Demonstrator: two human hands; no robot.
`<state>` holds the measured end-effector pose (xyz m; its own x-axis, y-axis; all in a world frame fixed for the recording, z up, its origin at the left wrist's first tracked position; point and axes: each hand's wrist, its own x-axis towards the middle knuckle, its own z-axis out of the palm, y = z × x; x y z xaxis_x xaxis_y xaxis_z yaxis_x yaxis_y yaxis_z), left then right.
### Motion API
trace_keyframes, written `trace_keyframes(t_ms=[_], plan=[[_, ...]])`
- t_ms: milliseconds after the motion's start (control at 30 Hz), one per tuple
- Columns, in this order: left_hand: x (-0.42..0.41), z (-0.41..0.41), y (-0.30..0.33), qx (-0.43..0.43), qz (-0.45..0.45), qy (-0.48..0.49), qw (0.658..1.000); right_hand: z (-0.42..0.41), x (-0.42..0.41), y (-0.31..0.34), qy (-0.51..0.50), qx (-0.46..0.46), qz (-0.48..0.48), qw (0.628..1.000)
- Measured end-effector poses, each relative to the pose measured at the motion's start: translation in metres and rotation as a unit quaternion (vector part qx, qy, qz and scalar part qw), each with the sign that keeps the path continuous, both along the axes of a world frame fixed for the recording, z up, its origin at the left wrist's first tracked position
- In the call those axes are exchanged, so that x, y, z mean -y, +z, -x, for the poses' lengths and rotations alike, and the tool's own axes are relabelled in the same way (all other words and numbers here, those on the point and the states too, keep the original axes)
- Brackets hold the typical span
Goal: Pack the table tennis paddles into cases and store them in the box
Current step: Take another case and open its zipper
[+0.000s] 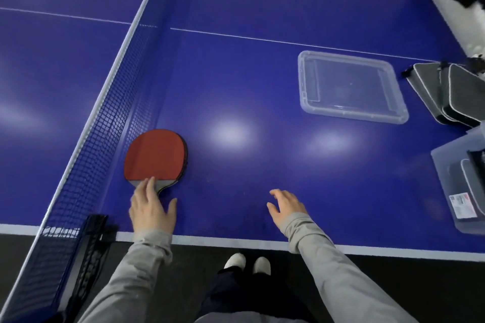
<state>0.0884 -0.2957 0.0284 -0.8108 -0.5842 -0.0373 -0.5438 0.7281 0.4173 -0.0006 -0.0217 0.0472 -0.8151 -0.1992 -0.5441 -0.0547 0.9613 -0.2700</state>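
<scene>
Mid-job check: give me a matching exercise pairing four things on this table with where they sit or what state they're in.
Things:
1. Stack of red-faced table tennis paddles
2. Clear plastic lid
3. Grey zippered paddle cases
4. Right hand

Places or states:
A. Open, holding nothing, over the blue table
B. Piled at the table's far right edge
C. Beside the net, left hand on the handles
D. Flat on the table, left of the cases

Pairs: 1-C, 2-D, 3-B, 4-A
</scene>
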Motion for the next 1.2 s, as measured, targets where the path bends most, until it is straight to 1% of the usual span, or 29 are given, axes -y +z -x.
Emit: trace_keyframes(t_ms=[67,133,233,300,467,600,700,767,867,900,967,1033,1200], plan=[[-0.023,0.01,0.004,0.008,0.013,-0.103,0.995,-0.001,-0.008,0.004,-0.012,-0.006,-0.003,1.0],[-0.05,0.023,0.008,0.063,0.027,-0.188,0.98,-0.003,-0.021,0.008,-0.029,-0.013,-0.007,0.999],[-0.091,0.048,0.013,0.123,0.052,-0.275,0.952,-0.009,-0.047,0.015,-0.071,-0.021,-0.015,0.997],[-0.119,0.067,0.017,0.156,0.067,-0.332,0.928,-0.015,-0.071,0.021,-0.108,-0.024,-0.023,0.994],[-0.201,0.107,0.035,0.194,0.076,-0.434,0.876,-0.036,-0.141,0.037,-0.208,-0.035,-0.033,0.977],[-0.278,0.117,0.051,0.192,0.095,-0.503,0.837,-0.061,-0.208,0.048,-0.273,-0.038,-0.038,0.96],[-0.342,0.112,0.061,0.183,0.102,-0.54,0.815,-0.083,-0.26,0.056,-0.318,-0.049,-0.038,0.946],[-0.385,0.106,0.067,0.172,0.106,-0.551,0.81,-0.098,-0.297,0.06,-0.334,-0.056,-0.041,0.94],[-0.44,0.101,0.079,0.169,0.099,-0.549,0.813,-0.118,-0.35,0.067,-0.348,-0.06,-0.049,0.934],[-0.467,0.098,0.083,0.164,0.095,-0.547,0.815,-0.129,-0.376,0.071,-0.352,-0.061,-0.049,0.933],[-0.495,0.102,0.095,0.151,0.089,-0.54,0.823,-0.138,-0.407,0.077,-0.355,-0.058,-0.053,0.931],[-0.534,0.102,0.109,0.119,0.083,-0.534,0.833,-0.151,-0.45,0.086,-0.357,-0.066,-0.059,0.93],[-0.601,0.109,0.141,0.084,0.093,-0.518,0.846,-0.155,-0.528,0.102,-0.359,-0.071,-0.063,0.928]])
